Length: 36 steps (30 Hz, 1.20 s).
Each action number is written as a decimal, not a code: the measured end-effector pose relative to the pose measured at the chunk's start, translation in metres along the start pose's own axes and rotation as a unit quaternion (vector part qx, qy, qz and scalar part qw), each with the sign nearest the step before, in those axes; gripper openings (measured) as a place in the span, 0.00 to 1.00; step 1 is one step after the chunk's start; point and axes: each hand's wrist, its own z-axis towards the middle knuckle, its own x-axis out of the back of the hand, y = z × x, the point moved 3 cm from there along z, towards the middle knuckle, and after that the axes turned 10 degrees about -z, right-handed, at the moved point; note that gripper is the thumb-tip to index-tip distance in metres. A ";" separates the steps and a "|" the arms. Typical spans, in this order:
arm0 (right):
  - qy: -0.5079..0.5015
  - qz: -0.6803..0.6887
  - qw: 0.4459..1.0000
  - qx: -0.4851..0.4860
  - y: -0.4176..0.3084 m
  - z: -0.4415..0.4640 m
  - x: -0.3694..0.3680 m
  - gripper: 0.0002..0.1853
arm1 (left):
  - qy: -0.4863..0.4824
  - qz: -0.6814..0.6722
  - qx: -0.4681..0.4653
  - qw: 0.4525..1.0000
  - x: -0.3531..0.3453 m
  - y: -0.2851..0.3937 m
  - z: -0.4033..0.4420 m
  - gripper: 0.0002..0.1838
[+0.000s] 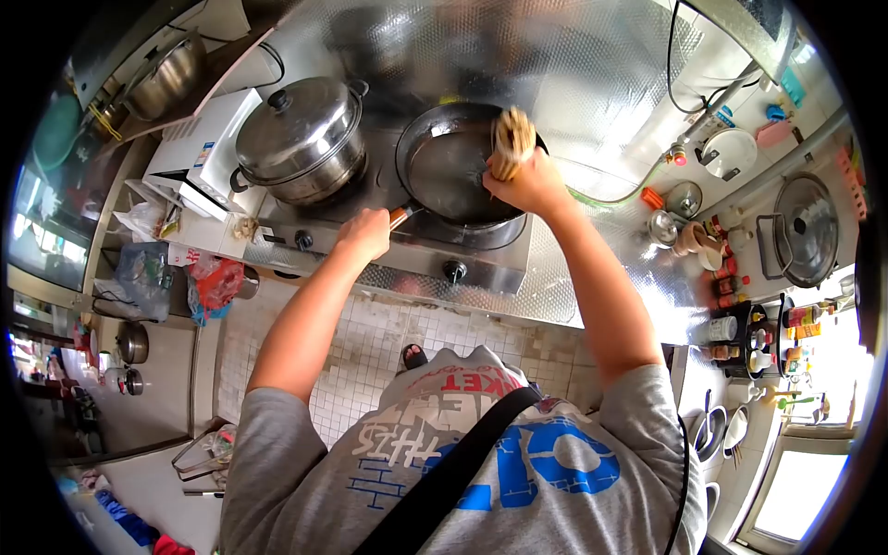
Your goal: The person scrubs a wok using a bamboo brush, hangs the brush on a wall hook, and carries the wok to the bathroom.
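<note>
My left hand [366, 235] is closed around the wooden handle [400, 217] of a dark, deep frying pan [444, 176]. The pan rests on the right burner of a steel gas stove [398, 250]. Its inside looks wet, though how much liquid is in it I cannot tell. In my right hand [529, 183] is a bamboo pot brush [514, 139], gripped over the pan's right side. The brush's pale, splayed end points up and away from me; its other end is hidden by my fingers and the pan.
A lidded steel pot [305, 139] stands on the left burner, close to the pan. Left of it is a white appliance [215, 143]. A green hose [610, 201] runs along the counter at right, near bottles [731, 268] and a hanging lid [807, 229]. Plastic bags [215, 280] hang at left.
</note>
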 end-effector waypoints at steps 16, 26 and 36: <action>0.052 0.323 0.930 -0.170 -0.039 0.089 -0.033 0.15 | 0.000 0.003 -0.006 1.000 0.009 0.008 -0.008 0.14; -0.203 0.291 0.932 -0.070 -0.051 0.094 -0.005 0.19 | -0.004 0.008 -0.011 1.000 0.010 0.011 -0.008 0.14; 0.075 0.077 0.990 -0.090 -0.010 0.081 -0.046 0.22 | -0.012 0.007 0.000 1.000 0.011 0.010 -0.008 0.14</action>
